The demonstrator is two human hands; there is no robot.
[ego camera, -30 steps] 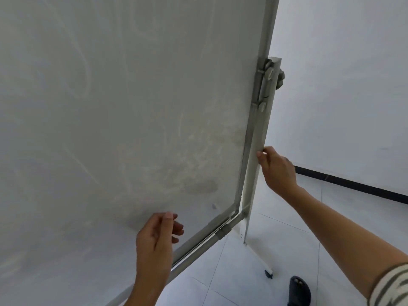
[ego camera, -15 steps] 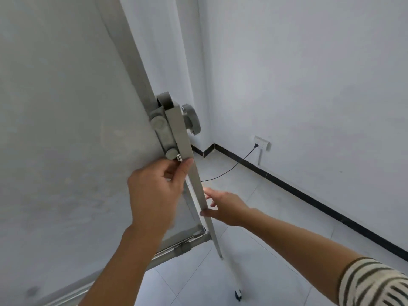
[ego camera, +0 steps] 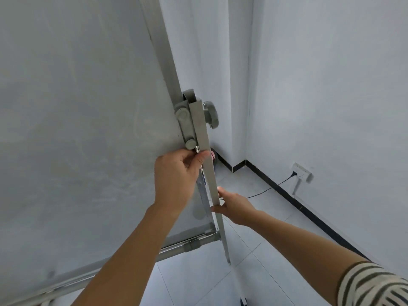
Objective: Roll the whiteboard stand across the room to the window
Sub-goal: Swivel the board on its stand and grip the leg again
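The whiteboard [ego camera: 77, 129] fills the left of the head view, its smudged grey-white face edged by a metal frame. Its grey stand post [ego camera: 204, 155] runs down the right edge, with a pivot bracket and a round knob [ego camera: 211, 114] near the top. My left hand [ego camera: 176, 180] is closed around the post just below the bracket. Lower down, my right hand [ego camera: 235, 207] grips the same post from the right side. The board's bottom rail [ego camera: 189, 245] crosses behind my left forearm. A dark caster [ego camera: 243, 302] shows at the bottom edge.
White walls meet in a corner [ego camera: 240, 164] just beyond the stand, with a black skirting [ego camera: 309, 214] along the floor. A wall socket [ego camera: 302, 172] with a black cable [ego camera: 265, 191] sits low on the right wall. Pale floor tiles [ego camera: 254, 250] lie to the right of the post.
My left hand left the board's lower face and took hold of the post under the bracket. My right hand slid lower on the post. The view swung right toward the corner.
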